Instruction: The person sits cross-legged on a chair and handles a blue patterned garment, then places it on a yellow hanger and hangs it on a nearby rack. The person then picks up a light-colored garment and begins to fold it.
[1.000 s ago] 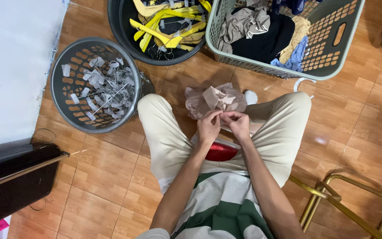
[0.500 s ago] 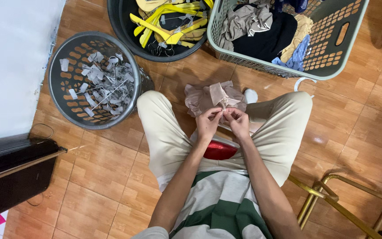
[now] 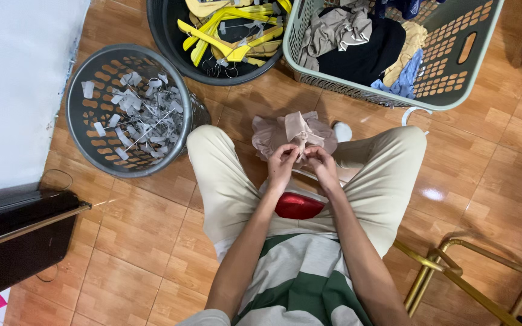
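The crumpled garment (image 3: 294,133) lies on the seated person's lap, both hands touching its near edge. Left of the garment stands the round basket (image 3: 92,145) holding tags. Beyond the garment stand the hanger tub (image 3: 170,42) and, to its right, the laundry basket (image 3: 454,78) containing clothes.

Both hands, left (image 3: 282,162) and right (image 3: 320,162), meet fingertip to fingertip, pinching, forearms converging.
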